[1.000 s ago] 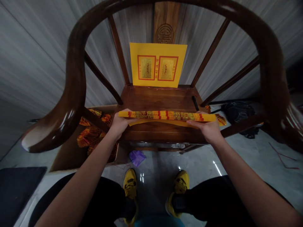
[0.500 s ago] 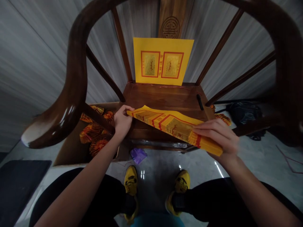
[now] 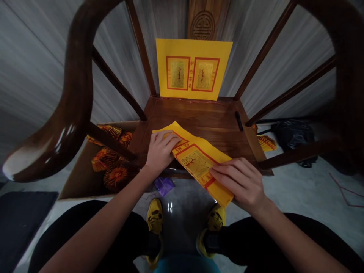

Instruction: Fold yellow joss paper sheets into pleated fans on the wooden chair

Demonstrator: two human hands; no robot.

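Note:
A stack of yellow joss paper (image 3: 196,161) with red borders and gold foil squares slants down to the right over the front of the wooden chair seat (image 3: 199,117). My left hand (image 3: 162,151) grips its left end, fingers lying over the top and thumb hidden beneath. The lower right end sits in my right hand (image 3: 241,182), with the fingers on the printed face and the thumb out of sight. Behind, a single yellow joss paper sheet (image 3: 193,68) with two gold squares leans upright against the chair back.
A cardboard box (image 3: 76,174) holding several folded red-and-gold paper pieces (image 3: 116,176) stands left of the chair. A black pen-like object (image 3: 239,121) lies on the seat's right side. On the floor are a purple packet (image 3: 164,185) and a black bag (image 3: 295,138). Curved armrests (image 3: 76,83) flank the seat.
My left hand has moved right and lies further over the stack. My right hand has come left and lower. The stack's printed face now shows flatter and less fanned.

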